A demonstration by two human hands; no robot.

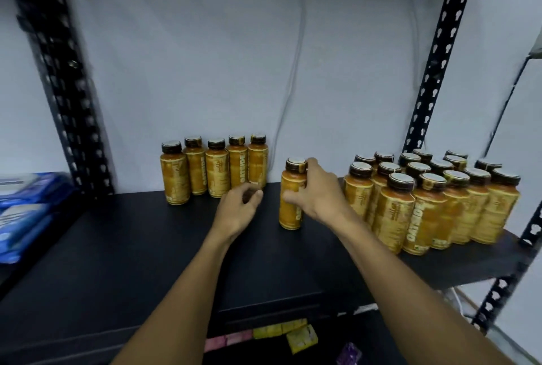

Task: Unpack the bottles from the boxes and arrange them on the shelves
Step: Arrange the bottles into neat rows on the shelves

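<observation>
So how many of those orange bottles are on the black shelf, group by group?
Row at the back left: 5
Single bottle gripped by the right hand: 1
Cluster on the right: 16, going by the caps I can count; some stand close behind others
Total: 22

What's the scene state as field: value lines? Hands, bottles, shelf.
back row: five bottles, upright on the shelf, by the wall
right group: many bottles packed in rows, upright
single bottle: upright on the shelf, apart from both groups
right hand: grips the single bottle from its right side
left hand: fingers loosely curled, holds nothing, near the back row's right end
blue packs: far left, beyond the post
</observation>
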